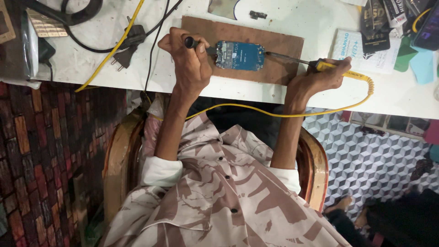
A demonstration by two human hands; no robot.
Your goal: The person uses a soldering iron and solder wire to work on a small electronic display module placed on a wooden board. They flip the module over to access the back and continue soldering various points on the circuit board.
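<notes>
L hand (190, 61): fingers closed round a black-handled tool (197, 45), its tip touching the left edge of the circuit board
R hand (320, 77): fingers closed round the yellow grip of a soldering iron (297, 60); metal tip pointing at the board's right edge, just beside it
Circuit board (240, 56): blue, lying flat on a brown wooden board (283, 45), between the 2 hands
Bench (91, 64): white, wooden board near its front edge
Cable (274, 112): yellow, coiled at the iron's handle, then hanging off the bench edge across the lap
Also on bench: black plug (123, 57) w/ black leads at left; packets (361, 45) at right
Person: seated in wooden chair (121, 155), patterned shirt
</notes>
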